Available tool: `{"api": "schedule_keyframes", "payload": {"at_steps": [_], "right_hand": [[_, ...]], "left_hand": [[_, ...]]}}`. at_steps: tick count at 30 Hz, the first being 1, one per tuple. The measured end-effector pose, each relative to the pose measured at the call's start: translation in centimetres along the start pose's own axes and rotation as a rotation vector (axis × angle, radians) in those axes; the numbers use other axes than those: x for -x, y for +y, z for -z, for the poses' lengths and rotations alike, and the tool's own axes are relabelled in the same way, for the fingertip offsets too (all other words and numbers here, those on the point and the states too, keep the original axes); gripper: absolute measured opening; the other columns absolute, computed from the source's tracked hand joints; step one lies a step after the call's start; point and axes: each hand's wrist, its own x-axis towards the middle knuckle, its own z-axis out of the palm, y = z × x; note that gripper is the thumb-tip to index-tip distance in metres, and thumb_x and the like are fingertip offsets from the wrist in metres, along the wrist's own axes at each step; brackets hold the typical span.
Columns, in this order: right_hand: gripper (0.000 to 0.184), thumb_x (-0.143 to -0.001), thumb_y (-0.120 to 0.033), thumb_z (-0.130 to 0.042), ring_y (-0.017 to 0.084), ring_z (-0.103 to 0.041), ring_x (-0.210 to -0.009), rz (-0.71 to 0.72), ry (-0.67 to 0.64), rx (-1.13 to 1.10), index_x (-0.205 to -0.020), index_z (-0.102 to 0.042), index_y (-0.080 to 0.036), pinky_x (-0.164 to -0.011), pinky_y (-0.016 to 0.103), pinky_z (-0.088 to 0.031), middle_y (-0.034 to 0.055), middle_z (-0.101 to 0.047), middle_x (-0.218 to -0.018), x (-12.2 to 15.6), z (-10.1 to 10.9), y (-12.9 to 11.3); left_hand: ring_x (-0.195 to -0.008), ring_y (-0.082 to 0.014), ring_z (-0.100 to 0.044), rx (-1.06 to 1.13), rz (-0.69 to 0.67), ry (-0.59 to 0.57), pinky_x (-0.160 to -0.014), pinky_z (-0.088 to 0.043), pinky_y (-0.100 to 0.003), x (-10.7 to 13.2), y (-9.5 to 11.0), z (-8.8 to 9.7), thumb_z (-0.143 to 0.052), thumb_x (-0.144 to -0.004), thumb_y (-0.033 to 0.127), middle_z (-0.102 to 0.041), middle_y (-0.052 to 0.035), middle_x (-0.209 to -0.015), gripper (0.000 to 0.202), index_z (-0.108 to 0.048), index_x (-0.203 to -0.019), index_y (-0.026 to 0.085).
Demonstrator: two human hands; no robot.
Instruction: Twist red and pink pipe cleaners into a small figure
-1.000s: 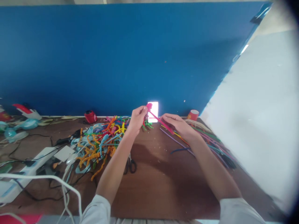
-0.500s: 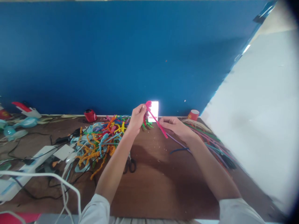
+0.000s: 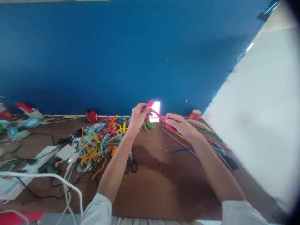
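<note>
Between my hands stretches a bright pink pipe cleaner [image 3: 160,117], bunched or coiled at its upper left end. My left hand [image 3: 138,116] pinches it close to that bunched end. Farther down the strand, my right hand [image 3: 177,122] is closed round it with thumb and fingers, and the tail pokes out below the fingers. Both hands hover above the brown table [image 3: 150,187]. Just behind the pink piece stands a lit phone screen [image 3: 155,112], partly covered by the left hand and the strand.
Left of my arms lies a tangled heap of twisted pipe cleaners [image 3: 93,150]. Scissors [image 3: 132,165] rest by my left forearm. Straight pipe cleaners [image 3: 217,145] lie at right near a red cup [image 3: 195,115]. A power strip [image 3: 30,173] and cables fill the left side.
My right hand has moved slightly right and up along the pink pipe cleaner. The strand now slopes less steeply, and the bunched end has turned in my left hand.
</note>
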Motion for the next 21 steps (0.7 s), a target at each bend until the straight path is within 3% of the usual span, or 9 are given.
{"api": "schedule_keyframes", "payload": {"at_steps": [6, 9, 12, 17, 21], "right_hand": [[0.025, -0.093, -0.038, -0.051, 0.01, -0.039, -0.055, 0.01, -0.099, 0.052, -0.074, -0.05, -0.021, -0.053, 0.026, -0.03, -0.0042, -0.047, -0.061, 0.45, -0.02, -0.76], [0.024, -0.092, -0.034, -0.052, 0.009, -0.039, -0.054, 0.031, -0.134, 0.044, -0.073, -0.05, -0.021, -0.054, 0.027, -0.029, -0.0046, -0.048, -0.06, 0.71, 0.07, -0.81], [0.022, -0.091, -0.029, -0.053, 0.009, -0.038, -0.053, 0.042, -0.131, 0.03, -0.07, -0.05, -0.021, -0.054, 0.027, -0.028, -0.005, -0.047, -0.058, 0.8, 0.27, -0.68], [0.022, -0.09, -0.029, -0.053, 0.01, -0.044, -0.055, 0.036, -0.109, -0.011, -0.07, -0.051, -0.021, -0.057, 0.028, -0.034, -0.0035, -0.051, -0.059, 0.57, 0.2, -0.43], [0.013, -0.086, -0.033, -0.061, 0.013, -0.055, -0.062, -0.002, -0.075, -0.088, -0.09, -0.054, -0.023, -0.061, 0.029, -0.042, -0.0012, -0.061, -0.069, 0.21, -0.5, -0.24]], "left_hand": [[-0.057, -0.0091, -0.059, 0.012, -0.053, 0.042, -0.054, -0.046, -0.022, 0.45, 0.08, -0.48, -0.063, -0.089, 0.042, -0.068, -0.0043, -0.072, 0.029, -0.064, -0.092, 0.014], [-0.05, -0.0066, -0.052, 0.085, 0.033, -0.004, -0.049, -0.041, -0.02, 0.49, 0.23, -0.55, -0.06, -0.091, 0.046, -0.06, -0.0011, -0.062, 0.034, -0.061, -0.078, 0.014], [-0.049, -0.0051, -0.047, 0.189, 0.143, -0.043, -0.046, -0.037, -0.019, 0.4, 0.43, -0.53, -0.058, -0.092, 0.046, -0.056, 0.0001, -0.062, 0.035, -0.059, -0.078, 0.015], [-0.048, -0.0055, -0.043, 0.17, 0.145, -0.059, -0.045, -0.034, -0.021, 0.34, 0.34, -0.55, -0.053, -0.095, 0.045, -0.051, 0.0011, -0.062, 0.032, -0.056, -0.08, 0.016], [-0.049, -0.006, -0.041, 0.059, 0.063, 0.001, -0.046, -0.032, -0.021, 0.53, -0.22, -0.91, -0.049, -0.097, 0.04, -0.05, 0.0017, -0.063, 0.031, -0.051, -0.075, 0.018]]}}
